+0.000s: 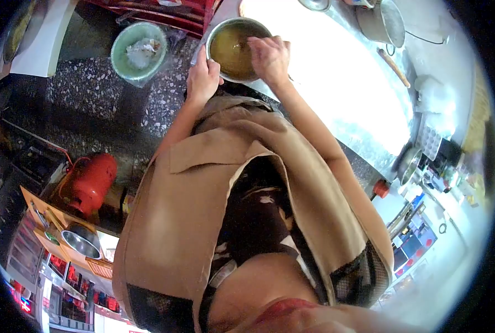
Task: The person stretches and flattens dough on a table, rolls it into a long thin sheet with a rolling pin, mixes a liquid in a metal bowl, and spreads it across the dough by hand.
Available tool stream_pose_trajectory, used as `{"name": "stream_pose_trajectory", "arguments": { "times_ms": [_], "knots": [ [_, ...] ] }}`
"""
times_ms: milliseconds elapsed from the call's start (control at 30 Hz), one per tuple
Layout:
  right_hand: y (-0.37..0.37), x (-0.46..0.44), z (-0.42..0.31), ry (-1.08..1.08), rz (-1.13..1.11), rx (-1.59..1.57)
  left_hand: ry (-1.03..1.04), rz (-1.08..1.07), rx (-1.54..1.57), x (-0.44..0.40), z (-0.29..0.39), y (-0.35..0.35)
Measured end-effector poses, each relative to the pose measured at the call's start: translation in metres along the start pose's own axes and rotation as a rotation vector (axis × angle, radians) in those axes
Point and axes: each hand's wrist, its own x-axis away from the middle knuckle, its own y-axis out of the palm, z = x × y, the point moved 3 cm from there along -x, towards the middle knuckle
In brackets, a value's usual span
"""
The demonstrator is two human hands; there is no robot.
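Note:
A round metal bowl (265, 28) holding yellow-brown liquid (229, 55) sits at the near left edge of the bright work table (336, 72). My left hand (204, 79) is closed on the bowl's left rim, with the thumb along the side. Over the right part of the bowl, my right hand (270, 58) is closed, its fingertips pinched together just above the liquid. What those fingers hold, if anything, is too unclear to name. The liquid's surface shows a small bright disturbance near the fingertips.
A green basin (117, 53) lined with plastic stands on the speckled floor, left of the table. Red crates (189, 16) are behind it. A metal pot (377, 25) and a rolling pin (394, 67) lie along the table's far side. A red gas cylinder (95, 180) is at lower left.

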Motion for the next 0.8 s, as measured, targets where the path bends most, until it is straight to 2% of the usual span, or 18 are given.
{"name": "stream_pose_trajectory", "arguments": {
  "times_ms": [67,100,233,267,333,367,400,467,533,600,667,733,800],
  "knots": [
    [0.01,0.005,-0.014,-0.099,-0.08,-0.069,0.013,-0.007,-0.018,0.0,0.001,-0.002],
    [0.008,0.012,-0.017,-0.082,-0.251,-0.05,0.011,0.001,-0.025,0.0,0.001,-0.003],
    [-0.015,0.006,-0.003,0.042,-0.298,0.103,-0.004,0.026,0.008,0.003,0.004,-0.002],
    [-0.006,0.006,-0.001,0.047,-0.299,0.105,0.0,0.026,0.028,0.003,0.004,-0.001],
    [0.01,0.005,-0.008,-0.118,-0.059,-0.068,0.015,0.015,0.032,0.003,0.005,0.0],
    [0.009,0.007,-0.015,-0.11,-0.166,-0.111,0.027,0.01,0.039,0.003,0.006,-0.002],
    [0.005,0.01,-0.016,-0.115,-0.163,-0.116,0.028,0.016,0.036,0.004,0.007,-0.004],
    [-0.003,0.013,-0.01,-0.1,-0.298,-0.086,0.016,0.019,0.033,0.005,0.01,-0.004],
    [-0.007,0.001,-0.005,0.027,-0.196,0.088,0.002,0.015,0.016,0.005,0.001,0.0],
    [0.01,-0.002,-0.007,-0.023,-0.058,-0.068,0.026,0.036,-0.001,0.002,0.001,0.001],
    [0.011,0.004,-0.013,-0.103,-0.113,-0.054,0.038,0.034,-0.014,0.001,0.001,-0.001],
    [-0.002,0.011,-0.011,-0.074,-0.354,-0.081,0.028,0.009,0.009,0.004,0.011,-0.005],
    [-0.004,0.008,-0.009,-0.05,-0.354,0.033,0.021,0.029,0.031,0.004,0.007,-0.004]
  ]
}}
